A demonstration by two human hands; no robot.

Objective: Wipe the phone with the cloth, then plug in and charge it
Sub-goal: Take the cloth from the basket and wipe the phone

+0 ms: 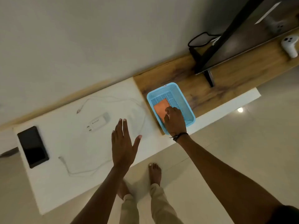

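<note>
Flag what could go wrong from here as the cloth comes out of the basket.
The right hand is on the orange cloth inside the light blue basket; lifting could drag the basket along. The white cable loops beside the phone, so wiping might snag it.

Left hand (123, 147) is out flat, palm down, fingers straight & together, thumb splayed to the side, forearm reaching fwd. Right hand (174, 121) is further out, arm nearly straight, fingers curled downward, knuckles up, dark bands round the wrist. Both forearms bare.
</note>
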